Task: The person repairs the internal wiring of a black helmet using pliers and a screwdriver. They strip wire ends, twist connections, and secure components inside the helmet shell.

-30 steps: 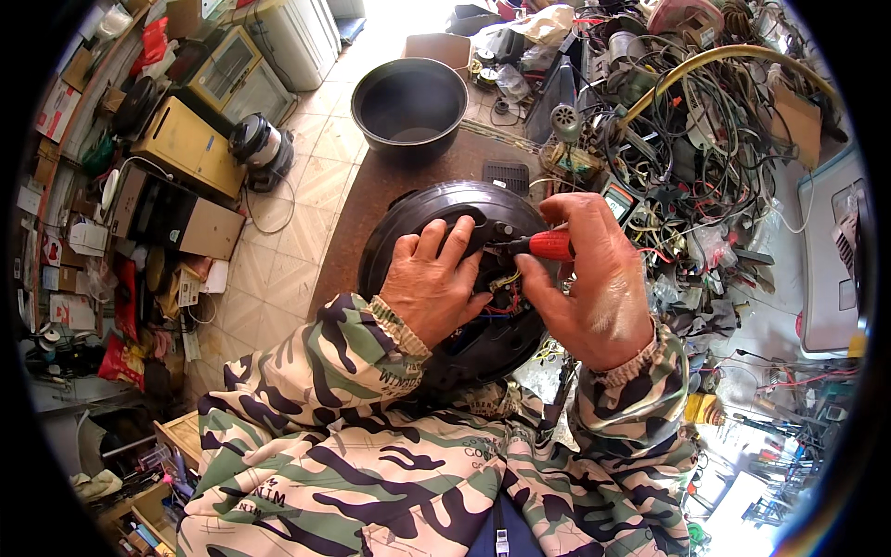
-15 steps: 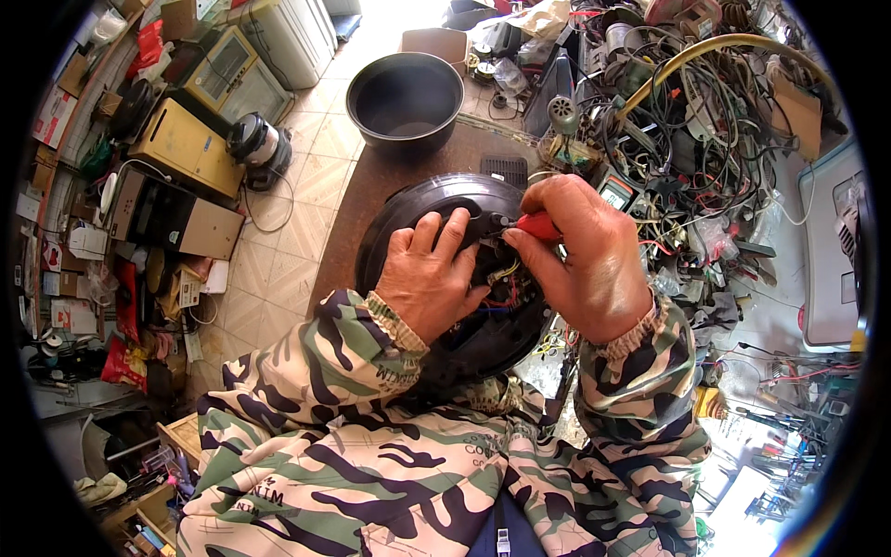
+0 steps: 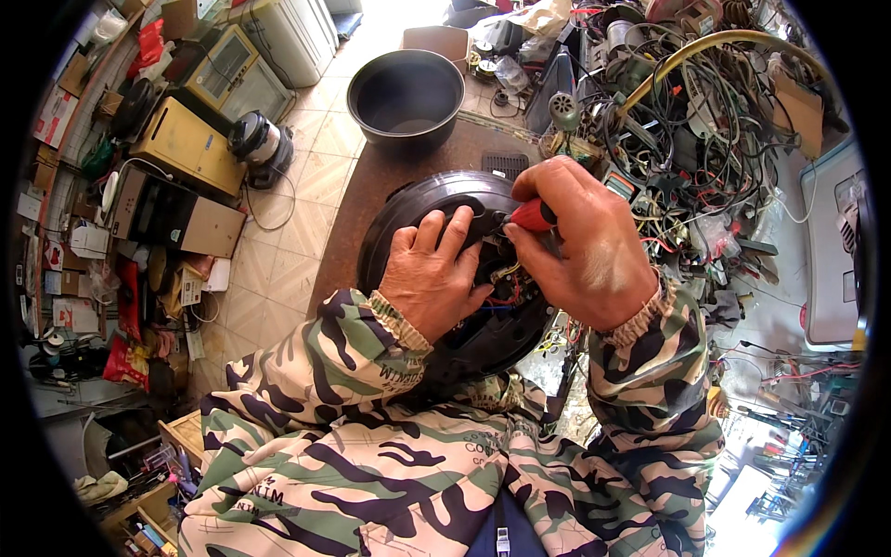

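Note:
A round black appliance housing, which looks like an upturned rice cooker base, lies in front of me with its inside exposed. Coloured wires show in its opening. My left hand rests on the housing with its fingers spread, covering part of the opening. In my right hand is a red-handled screwdriver, pinched between thumb and fingers. The tool's tip points left at the upper part of the housing, near the left fingertips; what exactly it touches is too small to tell.
A black inner pot stands at the far end of the brown tabletop. To the right rises a heap of tangled cables and parts. Appliances, among them a tan box-shaped one, line the tiled floor at left.
My right hand has tilted and shifted slightly, so more of the red screwdriver handle shows. The right forearm has moved a little to the right. My left hand stays almost in place.

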`<state>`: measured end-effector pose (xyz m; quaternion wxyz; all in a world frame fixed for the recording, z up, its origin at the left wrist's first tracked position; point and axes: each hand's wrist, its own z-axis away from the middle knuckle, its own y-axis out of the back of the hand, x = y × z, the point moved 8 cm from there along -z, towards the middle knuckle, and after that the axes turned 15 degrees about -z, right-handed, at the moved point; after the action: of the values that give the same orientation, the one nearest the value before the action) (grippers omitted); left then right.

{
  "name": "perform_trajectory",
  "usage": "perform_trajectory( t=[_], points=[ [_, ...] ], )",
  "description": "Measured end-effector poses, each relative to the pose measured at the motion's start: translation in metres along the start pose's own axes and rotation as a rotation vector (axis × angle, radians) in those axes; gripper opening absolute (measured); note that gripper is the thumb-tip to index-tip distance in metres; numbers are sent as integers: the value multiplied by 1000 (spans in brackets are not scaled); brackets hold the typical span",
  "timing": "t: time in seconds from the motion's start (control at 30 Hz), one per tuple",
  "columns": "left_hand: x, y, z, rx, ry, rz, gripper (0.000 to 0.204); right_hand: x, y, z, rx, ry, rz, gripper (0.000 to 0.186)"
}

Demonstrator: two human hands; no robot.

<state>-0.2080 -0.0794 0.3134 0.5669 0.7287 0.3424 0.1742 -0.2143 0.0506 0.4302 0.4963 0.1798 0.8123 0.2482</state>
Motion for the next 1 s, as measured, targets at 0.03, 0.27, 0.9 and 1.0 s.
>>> perform_trajectory(
  t=[0.03,0.27,0.9,1.0],
  points=[
    [0,0,1,-4,3,-6,59,2,-1,0,-15,-10,-17,21],
    [2,-1,1,-11,12,-13,59,-6,-1,1,-35,-9,129,23],
    [-2,-1,-1,-30,29,-24,58,-8,1,1,34,51,252,26],
    [-3,0,-3,-17,26,-22,58,-3,-1,1,59,78,157,29]
  ],
)
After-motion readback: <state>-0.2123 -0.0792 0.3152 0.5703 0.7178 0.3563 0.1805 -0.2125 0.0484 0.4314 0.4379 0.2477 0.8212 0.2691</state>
